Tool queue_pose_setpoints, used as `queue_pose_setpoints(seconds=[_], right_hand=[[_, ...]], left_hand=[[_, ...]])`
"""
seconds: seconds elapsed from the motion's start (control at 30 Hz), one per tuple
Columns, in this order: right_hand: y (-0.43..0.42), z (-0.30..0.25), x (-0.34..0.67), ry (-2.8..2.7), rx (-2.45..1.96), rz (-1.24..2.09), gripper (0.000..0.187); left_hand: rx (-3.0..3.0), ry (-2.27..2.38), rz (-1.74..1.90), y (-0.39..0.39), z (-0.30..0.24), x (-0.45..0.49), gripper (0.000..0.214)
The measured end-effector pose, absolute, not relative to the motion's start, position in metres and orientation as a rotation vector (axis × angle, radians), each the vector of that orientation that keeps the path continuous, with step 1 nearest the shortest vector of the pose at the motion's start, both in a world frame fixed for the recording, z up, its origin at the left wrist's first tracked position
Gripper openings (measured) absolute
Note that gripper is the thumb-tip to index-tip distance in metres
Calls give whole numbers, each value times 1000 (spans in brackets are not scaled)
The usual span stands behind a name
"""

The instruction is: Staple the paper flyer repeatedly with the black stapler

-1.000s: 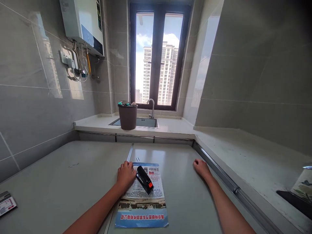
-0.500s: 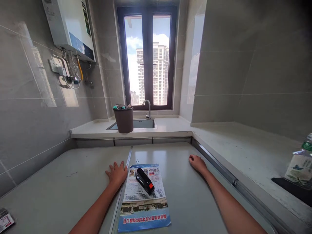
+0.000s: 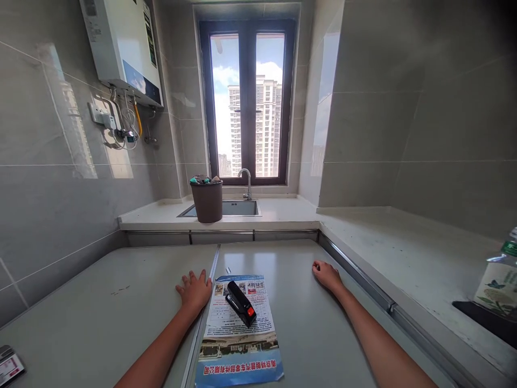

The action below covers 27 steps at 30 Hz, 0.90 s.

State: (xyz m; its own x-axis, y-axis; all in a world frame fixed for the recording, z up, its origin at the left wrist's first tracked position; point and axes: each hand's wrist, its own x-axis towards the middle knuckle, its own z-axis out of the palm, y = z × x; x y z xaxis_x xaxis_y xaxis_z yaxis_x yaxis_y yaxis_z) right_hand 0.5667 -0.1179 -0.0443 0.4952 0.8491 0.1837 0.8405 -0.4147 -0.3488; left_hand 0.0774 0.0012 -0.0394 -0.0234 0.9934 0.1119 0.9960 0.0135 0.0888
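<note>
A black stapler (image 3: 241, 303) with a red end lies slantwise on a printed leaflet (image 3: 238, 345), which rests on the tabletop. My left hand (image 3: 194, 292) lies flat with spread fingers just left of the leaflet's upper part, by the metal seam, and holds nothing. To the right, my right hand (image 3: 326, 274) rests on the table, its fingers curled into a loose fist; no object shows in it. A few staples (image 3: 228, 270) sit by the leaflet's top edge.
Beyond the table (image 3: 100, 323), a brown bin (image 3: 207, 202) full of rubbish stands at the sink (image 3: 241, 208) below the window. A bottle (image 3: 498, 280) is on the right counter (image 3: 407, 258). A small labelled box (image 3: 10, 367) sits at the left edge.
The whole view has shifted slightly down and right as my head tilted. Both hands, the stapler and the leaflet stay where they were.
</note>
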Motion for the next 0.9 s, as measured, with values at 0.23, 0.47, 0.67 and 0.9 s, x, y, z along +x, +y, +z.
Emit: queue_pose_setpoints(seconds=[0.23, 0.47, 0.67, 0.9], right_hand=[[-117, -44, 566, -1411, -2358, 48, 28], [-118, -40, 562, -1417, -2349, 56, 27], [-118, -40, 559, -1414, -2330, 67, 25], [-115, -29, 536, -1576, -2130, 73, 24]], left_hand=[[-2170, -2227, -201, 0, -37, 79, 60], [-2184, -2224, -212, 2, -41, 78, 61], [-2165, -2222, -217, 2, -42, 79, 59], [-2154, -2222, -237, 1, -41, 80, 57]])
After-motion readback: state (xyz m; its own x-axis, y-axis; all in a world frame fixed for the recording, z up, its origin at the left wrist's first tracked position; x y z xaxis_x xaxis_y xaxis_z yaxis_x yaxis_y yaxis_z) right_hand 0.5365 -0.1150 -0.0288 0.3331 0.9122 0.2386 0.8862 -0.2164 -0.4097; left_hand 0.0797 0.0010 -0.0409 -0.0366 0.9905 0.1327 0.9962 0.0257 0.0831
